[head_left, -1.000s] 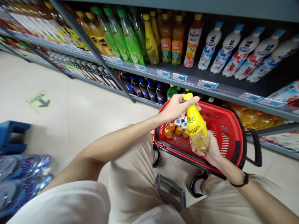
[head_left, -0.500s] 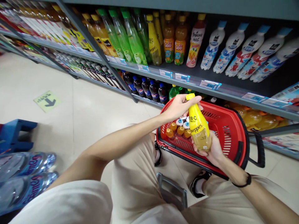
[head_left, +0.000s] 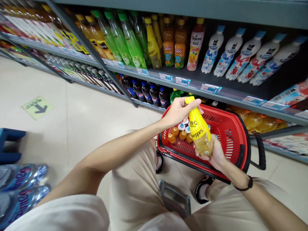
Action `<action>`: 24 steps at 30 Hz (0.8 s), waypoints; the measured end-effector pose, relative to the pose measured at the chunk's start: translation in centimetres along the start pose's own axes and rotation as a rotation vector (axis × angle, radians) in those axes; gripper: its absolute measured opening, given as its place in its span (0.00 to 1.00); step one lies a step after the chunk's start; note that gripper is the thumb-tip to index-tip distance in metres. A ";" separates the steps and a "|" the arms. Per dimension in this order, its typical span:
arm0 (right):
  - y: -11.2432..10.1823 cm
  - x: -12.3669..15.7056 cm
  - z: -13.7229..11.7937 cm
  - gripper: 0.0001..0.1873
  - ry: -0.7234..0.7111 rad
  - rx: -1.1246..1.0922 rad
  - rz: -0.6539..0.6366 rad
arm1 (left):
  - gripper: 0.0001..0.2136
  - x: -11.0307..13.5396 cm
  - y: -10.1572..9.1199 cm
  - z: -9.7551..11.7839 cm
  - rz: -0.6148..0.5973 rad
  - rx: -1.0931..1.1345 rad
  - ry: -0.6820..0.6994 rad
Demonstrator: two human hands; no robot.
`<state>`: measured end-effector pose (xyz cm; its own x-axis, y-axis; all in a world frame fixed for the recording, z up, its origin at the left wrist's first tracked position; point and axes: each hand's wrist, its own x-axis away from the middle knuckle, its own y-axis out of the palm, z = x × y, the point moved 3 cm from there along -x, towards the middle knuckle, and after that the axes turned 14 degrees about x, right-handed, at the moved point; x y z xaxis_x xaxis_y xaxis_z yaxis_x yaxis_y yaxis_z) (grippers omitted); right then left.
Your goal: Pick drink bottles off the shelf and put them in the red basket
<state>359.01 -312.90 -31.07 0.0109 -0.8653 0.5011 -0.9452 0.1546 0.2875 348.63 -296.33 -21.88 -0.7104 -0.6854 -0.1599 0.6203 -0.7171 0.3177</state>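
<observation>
Between my two hands, tilted over the basket, is a yellow Schweppes bottle [head_left: 199, 128] with its label facing me. My left hand [head_left: 180, 110] is closed round the neck, just under the yellow cap. Lower down, my right hand [head_left: 215, 154] cups the base, with fingertips curled under it. Below the bottle stands a red shopping basket [head_left: 220, 120] with slotted walls. Inside it are several orange-capped bottles [head_left: 183, 135] and several white-topped bottles [head_left: 181, 127], partly hidden by the held bottle and my left hand.
Drink shelves [head_left: 154, 75] run along the far side, with green bottles [head_left: 130, 41], two Qoo bottles [head_left: 179, 45] and blue-capped bottles [head_left: 213, 49]. Pepsi bottles [head_left: 154, 94] fill the low shelf. Packed water bottles [head_left: 24, 195] and a blue stool-like object [head_left: 11, 146] stand at left. A basket handle [head_left: 261, 154] juts right.
The whole view has shifted slightly, so shelves and basket appear a little further left. Both hands keep the same hold on the Schweppes bottle.
</observation>
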 end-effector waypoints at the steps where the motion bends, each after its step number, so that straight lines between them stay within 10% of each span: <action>1: 0.1 0.1 -0.1 0.33 0.004 0.008 -0.001 | 0.26 0.1 0.0 0.1 0.002 0.000 0.006; 14: 1.8 2.0 -2.1 0.31 -0.162 0.040 -0.353 | 0.30 -0.6 -1.7 2.3 0.183 -0.020 0.167; 24: 0.9 1.9 -1.7 0.28 -0.197 0.023 -0.361 | 0.24 -0.8 -1.6 1.4 0.200 0.054 0.121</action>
<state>358.73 -313.57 -28.44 0.2826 -0.9371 0.2047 -0.8993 -0.1846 0.3965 347.72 -294.46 -20.96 -0.5278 -0.8258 -0.1987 0.7238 -0.5597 0.4036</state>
